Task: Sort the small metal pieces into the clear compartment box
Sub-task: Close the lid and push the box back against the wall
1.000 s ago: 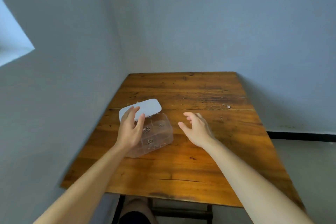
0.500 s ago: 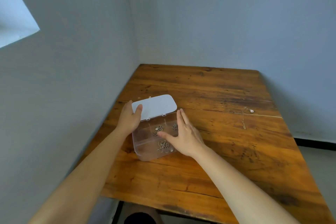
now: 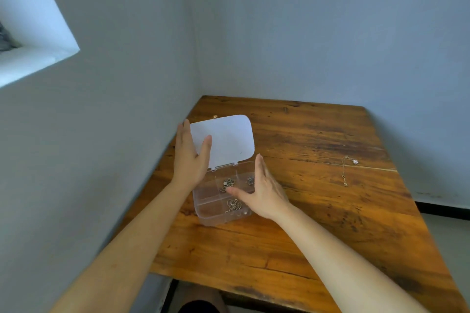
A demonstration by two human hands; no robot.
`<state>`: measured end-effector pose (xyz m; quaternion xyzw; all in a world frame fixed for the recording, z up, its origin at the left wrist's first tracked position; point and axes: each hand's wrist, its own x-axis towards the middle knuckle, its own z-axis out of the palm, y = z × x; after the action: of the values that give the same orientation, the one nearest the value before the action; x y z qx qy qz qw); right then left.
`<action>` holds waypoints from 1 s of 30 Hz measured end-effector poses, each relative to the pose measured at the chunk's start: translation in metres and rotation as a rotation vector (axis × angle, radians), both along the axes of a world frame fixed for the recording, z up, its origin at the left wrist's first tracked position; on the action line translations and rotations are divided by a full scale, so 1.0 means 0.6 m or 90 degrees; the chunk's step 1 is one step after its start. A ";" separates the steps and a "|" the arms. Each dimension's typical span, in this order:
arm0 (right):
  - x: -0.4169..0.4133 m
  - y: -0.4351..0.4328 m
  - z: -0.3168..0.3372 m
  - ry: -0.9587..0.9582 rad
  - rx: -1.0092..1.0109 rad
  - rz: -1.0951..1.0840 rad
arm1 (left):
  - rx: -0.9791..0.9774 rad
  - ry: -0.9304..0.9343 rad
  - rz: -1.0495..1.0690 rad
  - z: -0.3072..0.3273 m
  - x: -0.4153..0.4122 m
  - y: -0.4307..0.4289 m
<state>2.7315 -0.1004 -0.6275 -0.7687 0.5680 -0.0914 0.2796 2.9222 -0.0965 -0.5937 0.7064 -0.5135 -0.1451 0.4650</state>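
The clear compartment box [image 3: 218,202] sits on the wooden surface [image 3: 305,223] near its left edge, close to the grey wall [image 3: 101,134]. Its white lid [image 3: 226,142] is swung back on the hinge at the far side and stands tilted up and away from the person.

The left hand [image 3: 189,156] is spread against the lid's left edge: the fingers lie along the outer side and the thumb [image 3: 206,146] rests on the lid's inner face, so the lid sits loosely between them rather than in a tight grip. The right hand [image 3: 262,192] is flat and spread at the box's right side, fingers pointing away from the person and the thumb reaching left over the compartments; whether the palm actually touches the box wall is hard to tell, and it grips nothing.

Inside the box, small metal pieces [image 3: 232,204] lie in at least 3 compartments: 1 cluster in the near middle, 1 in the far middle [image 3: 229,183] and 1 at the far right [image 3: 250,180], partly hidden by the right hand. The 2 left compartments look bare.

Well apart to the right, a thin chain with a small bright pendant [image 3: 347,170] lies on the surface. A small gold bead [image 3: 215,116] shows just behind the lid's far left corner.
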 end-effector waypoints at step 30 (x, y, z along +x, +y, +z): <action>-0.105 0.116 -0.043 -0.058 -0.045 -0.029 | 0.137 -0.565 -0.275 -0.078 -0.066 0.198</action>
<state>2.6688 -0.0309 -0.6535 -0.7603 0.5682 -0.1524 0.2754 2.8828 0.0223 -0.6403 0.6215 -0.7784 0.0240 0.0855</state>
